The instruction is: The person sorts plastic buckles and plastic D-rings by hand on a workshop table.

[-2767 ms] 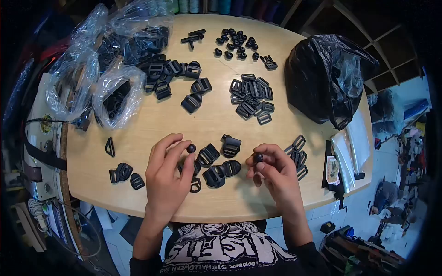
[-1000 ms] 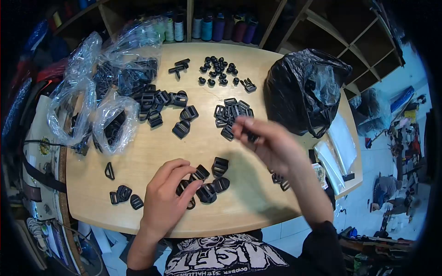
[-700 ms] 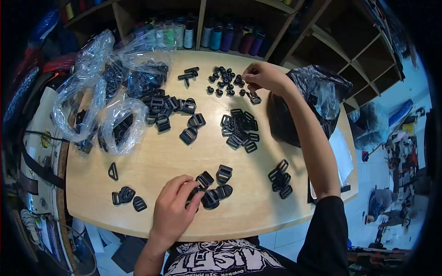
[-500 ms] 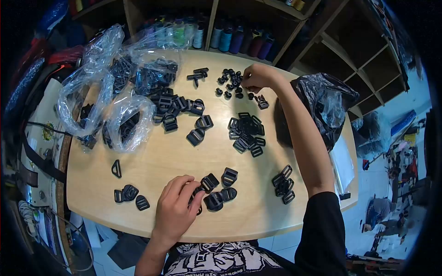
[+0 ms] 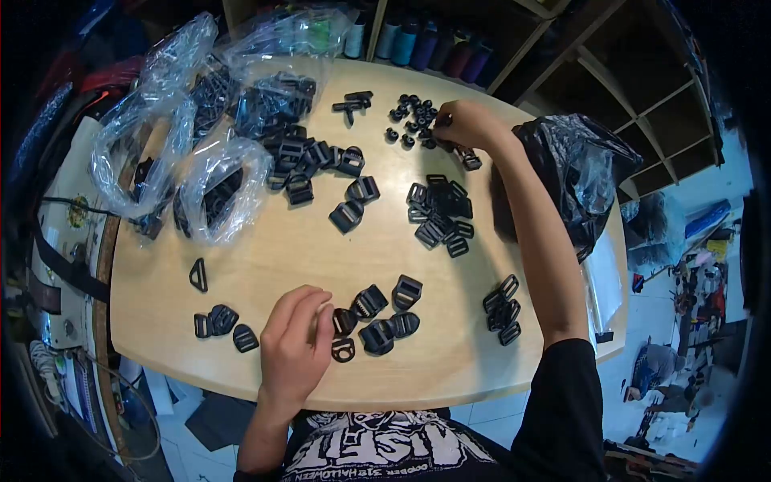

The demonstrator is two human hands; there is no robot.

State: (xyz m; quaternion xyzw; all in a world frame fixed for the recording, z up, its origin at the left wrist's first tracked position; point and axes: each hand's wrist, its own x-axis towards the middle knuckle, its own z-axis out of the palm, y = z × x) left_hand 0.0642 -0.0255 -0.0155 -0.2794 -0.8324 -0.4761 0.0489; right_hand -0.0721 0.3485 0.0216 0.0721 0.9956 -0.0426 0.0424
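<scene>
My left hand (image 5: 295, 345) is closed, its thumb against the curled fingertips, low over the near part of the table. What it holds, if anything, is hidden. Just right of it lie black plastic ladder-lock buckles (image 5: 377, 336) and a small ring-like black piece (image 5: 343, 350). At the far side my right hand (image 5: 472, 127) reaches down with bent fingers at the edge of a group of small round black cord locks (image 5: 412, 126). Its fingertips are partly hidden, so I cannot make out what is between them. Small black clips (image 5: 468, 158) lie under its wrist side.
On the wooden table (image 5: 273, 265) are piles of black strap sliders (image 5: 440, 210), more sliders (image 5: 503, 310), and buckles (image 5: 301, 165) spilling from clear plastic bags (image 5: 221, 193). A black plastic bag (image 5: 574, 169) stands right. Thread spools (image 5: 424, 44) line the shelf behind.
My left hand has drawn slightly left, away from the buckles, uncovering the ring-like piece. My right hand has shifted a little within the view and stays by the cord locks. The view has tilted.
</scene>
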